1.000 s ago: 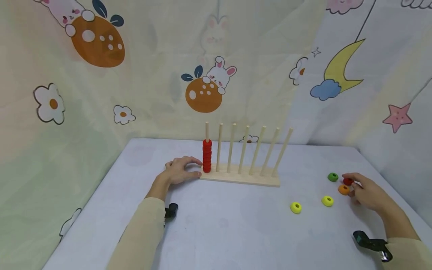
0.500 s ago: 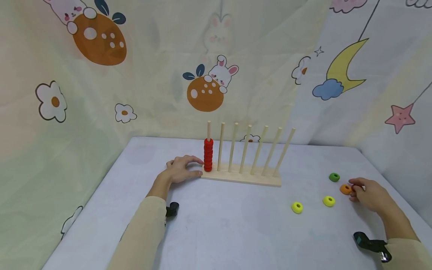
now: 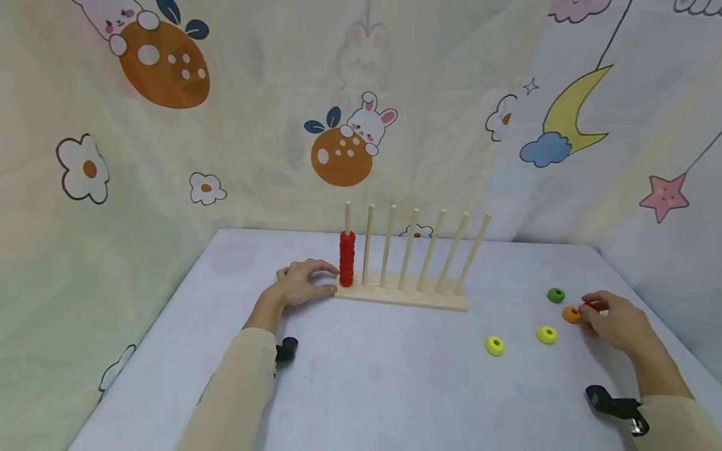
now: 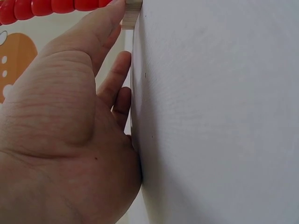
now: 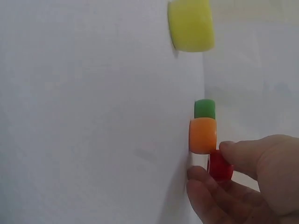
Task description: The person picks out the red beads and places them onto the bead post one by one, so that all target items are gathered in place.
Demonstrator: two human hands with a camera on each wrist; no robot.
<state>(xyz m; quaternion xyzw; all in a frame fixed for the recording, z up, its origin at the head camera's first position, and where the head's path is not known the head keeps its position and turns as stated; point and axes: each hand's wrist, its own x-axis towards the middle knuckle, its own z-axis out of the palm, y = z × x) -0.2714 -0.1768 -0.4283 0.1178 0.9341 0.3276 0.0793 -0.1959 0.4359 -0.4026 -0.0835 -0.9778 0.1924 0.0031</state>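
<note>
My left hand (image 3: 298,285) holds the left end of a wooden peg abacus (image 3: 403,300), thumb at the front corner and index finger at the back. Several red beads (image 3: 346,260) are stacked on its leftmost peg; the other pegs are bare. In the left wrist view the thumb (image 4: 110,21) meets the base's end. On the right, my right hand (image 3: 615,321) pinches a loose red bead (image 5: 220,165) between thumb and fingers, slightly off the table. Close beside that bead lies an orange bead (image 3: 571,314). My fingers partly hide the red bead in the head view.
A green bead (image 3: 556,295) lies behind the orange one. Two yellow beads (image 3: 546,335) lie nearer, to the left of my right hand. The white table (image 3: 395,376) ends at a printed cloth backdrop (image 3: 254,125).
The red bead has left its spot on the table between the green and orange beads and is now pinched in my right hand. My left hand stays at the abacus.
</note>
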